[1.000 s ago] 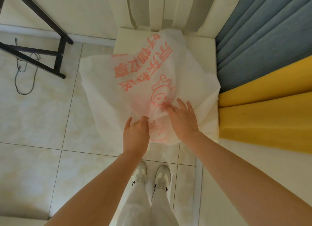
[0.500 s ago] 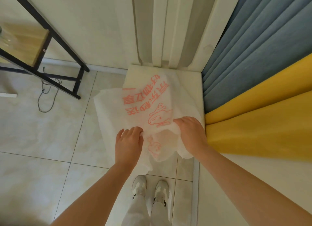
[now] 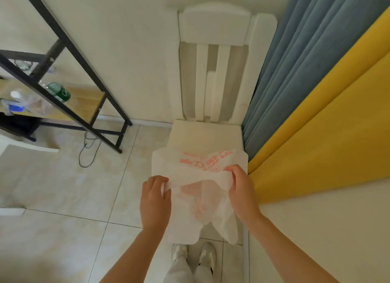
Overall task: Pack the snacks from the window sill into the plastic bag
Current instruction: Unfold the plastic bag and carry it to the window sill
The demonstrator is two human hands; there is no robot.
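We've got the plastic bag [image 3: 202, 189] held between both hands above the front edge of the white chair [image 3: 213, 75], so its far part lies on the seat and the near part hangs off toward our shoes [image 3: 193, 254]. Our left hand [image 3: 155, 202] has its fingers curled, pinching the bag's left edge. Our right hand [image 3: 241, 189] grips the right edge the same way, fingers folded over the film. The bag's mouth edge runs between the two hands, crumpled, red print showing on the far side.

Room-wise: the curtain [image 3: 316, 88], blue and yellow, hugs the chair's right side, so it's tight there. To the left there's bare tiled floor [image 3: 63, 198] out to the black-framed shelf [image 3: 63, 88], which holds bottles, with a cable [image 3: 88, 149] lying near its foot.
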